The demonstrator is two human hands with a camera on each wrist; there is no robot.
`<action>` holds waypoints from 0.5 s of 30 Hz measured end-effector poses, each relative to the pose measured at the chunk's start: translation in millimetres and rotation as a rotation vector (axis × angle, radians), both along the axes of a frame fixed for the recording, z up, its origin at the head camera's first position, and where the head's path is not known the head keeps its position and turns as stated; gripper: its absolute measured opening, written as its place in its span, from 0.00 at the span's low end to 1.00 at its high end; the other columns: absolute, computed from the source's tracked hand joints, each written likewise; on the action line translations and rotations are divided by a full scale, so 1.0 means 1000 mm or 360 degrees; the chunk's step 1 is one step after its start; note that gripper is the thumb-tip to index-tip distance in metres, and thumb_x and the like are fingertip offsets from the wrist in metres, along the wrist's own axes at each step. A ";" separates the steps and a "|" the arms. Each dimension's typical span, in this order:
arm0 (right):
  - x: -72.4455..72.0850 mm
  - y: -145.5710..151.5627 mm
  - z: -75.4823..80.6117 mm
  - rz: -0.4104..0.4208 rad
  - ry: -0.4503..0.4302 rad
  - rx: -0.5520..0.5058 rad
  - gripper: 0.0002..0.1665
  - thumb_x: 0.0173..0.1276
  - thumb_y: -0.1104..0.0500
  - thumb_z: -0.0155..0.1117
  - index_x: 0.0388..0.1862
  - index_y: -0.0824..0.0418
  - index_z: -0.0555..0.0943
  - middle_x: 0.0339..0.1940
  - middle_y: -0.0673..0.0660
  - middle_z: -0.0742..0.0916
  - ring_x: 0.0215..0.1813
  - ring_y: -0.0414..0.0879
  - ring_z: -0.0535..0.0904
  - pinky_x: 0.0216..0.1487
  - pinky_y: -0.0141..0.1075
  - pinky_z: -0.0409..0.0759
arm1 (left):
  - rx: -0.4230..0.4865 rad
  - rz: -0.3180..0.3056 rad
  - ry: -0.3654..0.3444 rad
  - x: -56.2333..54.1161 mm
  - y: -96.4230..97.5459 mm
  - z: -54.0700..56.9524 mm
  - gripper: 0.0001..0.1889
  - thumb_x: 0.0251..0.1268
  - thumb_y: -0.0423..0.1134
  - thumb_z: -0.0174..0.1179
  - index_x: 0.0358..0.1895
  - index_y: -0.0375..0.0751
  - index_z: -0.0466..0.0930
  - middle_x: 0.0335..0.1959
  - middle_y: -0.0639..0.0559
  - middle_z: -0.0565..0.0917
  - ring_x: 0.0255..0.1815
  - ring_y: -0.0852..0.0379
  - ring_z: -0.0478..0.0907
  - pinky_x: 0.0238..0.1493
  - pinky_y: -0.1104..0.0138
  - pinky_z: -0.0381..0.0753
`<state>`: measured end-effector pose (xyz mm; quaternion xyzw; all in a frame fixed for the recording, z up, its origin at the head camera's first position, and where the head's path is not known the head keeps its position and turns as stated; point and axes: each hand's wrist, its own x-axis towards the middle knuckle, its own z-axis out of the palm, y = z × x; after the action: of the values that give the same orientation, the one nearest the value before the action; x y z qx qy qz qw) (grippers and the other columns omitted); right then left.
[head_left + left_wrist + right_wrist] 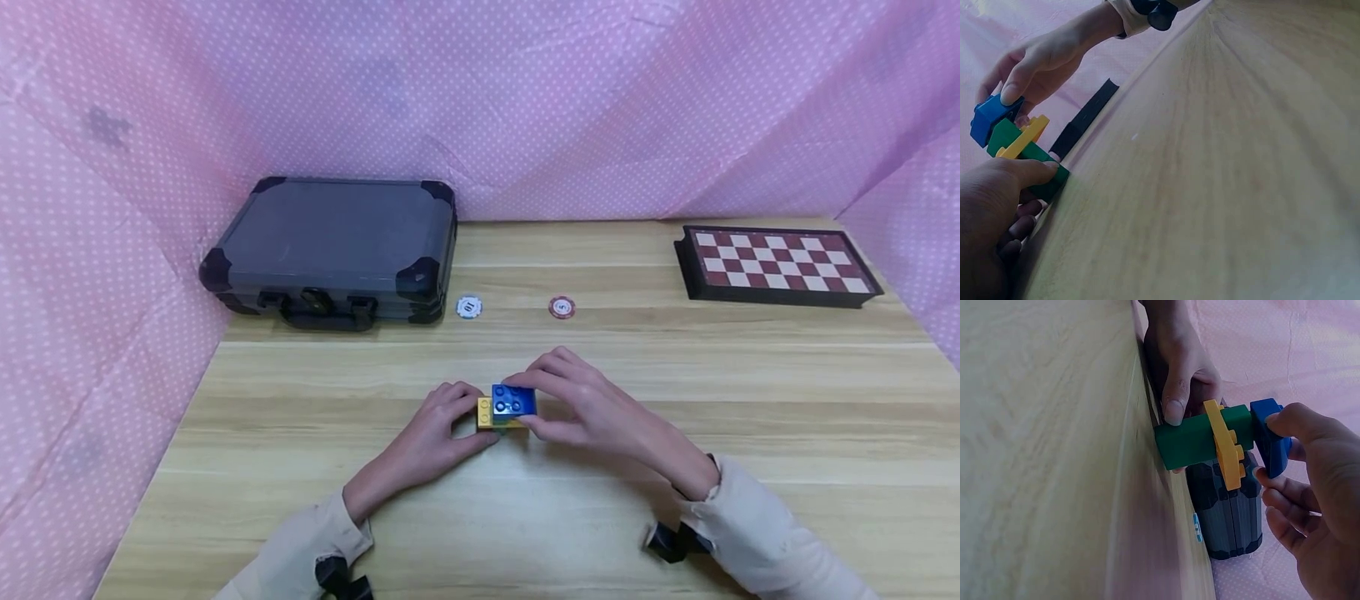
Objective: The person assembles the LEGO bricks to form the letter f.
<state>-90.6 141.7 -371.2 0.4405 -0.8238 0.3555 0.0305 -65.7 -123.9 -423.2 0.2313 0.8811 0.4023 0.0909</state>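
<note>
Low over the tabletop, a small toy-brick stack stands upright: a green brick (pixel 1188 442) at the bottom, a yellow flat brick (pixel 1227 450) across it, and another green brick (pixel 1238 425) above. My left hand (pixel 438 425) grips the lower green brick between thumb and fingers. At the top, my right hand (pixel 585 404) pinches a blue brick (pixel 514 402) with thumb and fingertips. From the right wrist camera, the blue brick sits tilted against the upper green brick's top. The yellow brick sticks out past the blue one on the left in the head view.
A dark grey hard case (pixel 337 233) lies at the back left, handle facing forward. Two poker chips, one white (pixel 469 307) and one red (pixel 562 307), lie beyond the hands. A red-and-white checkered board box (pixel 780 262) is at the back right. Pink dotted cloth (pixel 570 108) surrounds the wooden table.
</note>
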 end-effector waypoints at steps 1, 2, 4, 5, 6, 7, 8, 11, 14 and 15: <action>0.000 0.000 0.000 -0.0001 0.0000 0.0003 0.25 0.68 0.55 0.73 0.64 0.55 0.83 0.54 0.50 0.84 0.55 0.43 0.75 0.52 0.42 0.80 | 0.0001 0.0000 0.0003 0.000 0.000 0.000 0.19 0.66 0.45 0.73 0.57 0.45 0.85 0.54 0.57 0.79 0.55 0.58 0.71 0.57 0.54 0.75; 0.000 0.000 0.001 0.0001 0.0003 0.0006 0.25 0.68 0.54 0.73 0.64 0.55 0.83 0.54 0.50 0.84 0.55 0.44 0.75 0.52 0.41 0.80 | 0.0003 -0.0001 0.0005 0.000 0.000 0.000 0.19 0.66 0.45 0.73 0.57 0.46 0.86 0.54 0.58 0.79 0.55 0.58 0.71 0.57 0.54 0.75; -0.001 0.000 0.001 0.0007 0.0017 0.0013 0.25 0.68 0.54 0.73 0.63 0.56 0.83 0.53 0.50 0.85 0.55 0.44 0.75 0.52 0.41 0.80 | 0.0002 -0.0007 0.0011 0.000 0.000 0.000 0.18 0.66 0.45 0.73 0.57 0.46 0.86 0.54 0.58 0.79 0.55 0.58 0.71 0.57 0.54 0.75; -0.001 -0.001 0.001 0.0008 0.0022 0.0017 0.25 0.68 0.54 0.73 0.63 0.56 0.83 0.53 0.50 0.85 0.55 0.44 0.75 0.52 0.41 0.81 | 0.0001 -0.0008 0.0016 0.000 0.000 0.000 0.18 0.66 0.45 0.73 0.57 0.46 0.86 0.54 0.58 0.79 0.55 0.58 0.71 0.56 0.54 0.75; -0.001 -0.001 0.001 0.0010 0.0028 0.0020 0.25 0.68 0.54 0.73 0.63 0.56 0.84 0.53 0.51 0.85 0.55 0.44 0.75 0.52 0.41 0.81 | 0.0001 -0.0011 0.0022 0.000 0.000 -0.001 0.18 0.66 0.45 0.73 0.57 0.46 0.86 0.54 0.58 0.79 0.55 0.58 0.71 0.56 0.54 0.75; -0.002 -0.001 0.001 0.0013 0.0035 0.0024 0.25 0.67 0.54 0.73 0.63 0.56 0.84 0.52 0.51 0.85 0.54 0.44 0.76 0.52 0.41 0.81 | 0.0001 -0.0012 0.0027 0.000 0.000 -0.001 0.18 0.66 0.45 0.73 0.57 0.46 0.86 0.54 0.58 0.79 0.55 0.57 0.71 0.56 0.54 0.75; -0.002 -0.001 0.002 0.0014 0.0039 0.0030 0.25 0.67 0.54 0.73 0.62 0.56 0.84 0.52 0.51 0.85 0.54 0.45 0.76 0.52 0.41 0.81 | 0.0003 -0.0014 0.0032 0.000 0.000 -0.001 0.18 0.66 0.45 0.73 0.56 0.46 0.86 0.54 0.58 0.79 0.55 0.57 0.71 0.56 0.54 0.75; -0.002 -0.002 0.003 0.0009 0.0035 0.0057 0.25 0.66 0.55 0.74 0.62 0.55 0.84 0.51 0.51 0.85 0.53 0.45 0.75 0.51 0.41 0.81 | 0.0005 -0.0009 0.0026 -0.001 0.000 -0.001 0.18 0.66 0.45 0.73 0.57 0.46 0.86 0.53 0.58 0.79 0.55 0.58 0.71 0.56 0.54 0.75; -0.002 -0.002 0.005 0.0012 0.0005 0.0088 0.25 0.66 0.55 0.74 0.62 0.55 0.84 0.50 0.51 0.85 0.54 0.45 0.75 0.51 0.41 0.81 | 0.0008 -0.0001 0.0003 -0.001 0.000 -0.001 0.19 0.66 0.46 0.73 0.57 0.46 0.86 0.54 0.58 0.79 0.55 0.58 0.71 0.57 0.54 0.75; -0.002 -0.002 0.006 0.0015 -0.0004 0.0097 0.25 0.66 0.56 0.74 0.62 0.55 0.84 0.50 0.52 0.84 0.54 0.45 0.75 0.51 0.42 0.81 | 0.0006 0.0000 -0.0002 -0.001 0.000 -0.001 0.19 0.66 0.46 0.73 0.57 0.46 0.86 0.54 0.58 0.79 0.55 0.58 0.71 0.57 0.54 0.75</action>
<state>-93.0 139.2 -365.4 0.4446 -0.8322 0.3310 0.0145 -66.8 -124.3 -423.9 0.2311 0.8803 0.4042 0.0909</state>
